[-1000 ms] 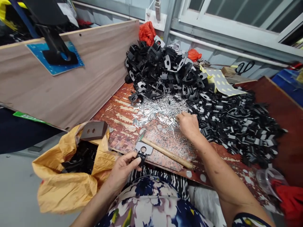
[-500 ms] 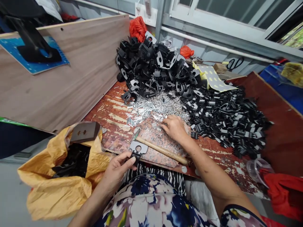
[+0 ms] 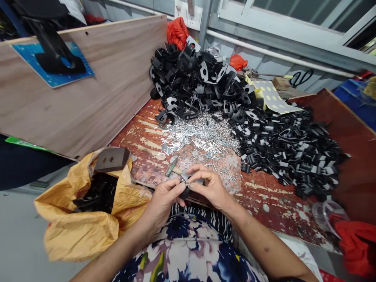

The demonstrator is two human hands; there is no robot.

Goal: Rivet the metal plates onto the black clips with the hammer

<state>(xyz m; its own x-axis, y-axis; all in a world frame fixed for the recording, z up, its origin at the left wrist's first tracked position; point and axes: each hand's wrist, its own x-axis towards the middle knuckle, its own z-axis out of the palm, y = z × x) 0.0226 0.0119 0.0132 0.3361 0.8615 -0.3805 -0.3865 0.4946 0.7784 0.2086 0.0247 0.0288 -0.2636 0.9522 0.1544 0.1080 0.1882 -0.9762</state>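
Note:
My left hand (image 3: pixel 167 197) is closed on a black plastic clip (image 3: pixel 185 192), largely covered by the fingers, just above the table's front edge. Finger and thumb of my right hand (image 3: pixel 210 185) pinch a small shiny metal piece (image 3: pixel 187 183) against the clip; its exact shape is too small to make out. Just beyond both hands, a hammer (image 3: pixel 171 167) lies on a speckled stone slab (image 3: pixel 229 168), its handle partly hidden by the hands and clip. Loose metal pins (image 3: pixel 188 135) are heaped behind the slab.
Black clips (image 3: pixel 202 84) are piled high at the back, smaller black parts (image 3: pixel 282 145) to the right. A yellow sack (image 3: pixel 79 235) with black pieces stands left, a brown block (image 3: pixel 112 159) on its rim. A wooden board (image 3: pixel 123 78) walls the left side; scissors (image 3: pixel 301 78) lie back right.
My right hand has come from beside the pins towards me and met the left at the clip. My left hand has shifted right, and the clip has turned, with its flat face less visible.

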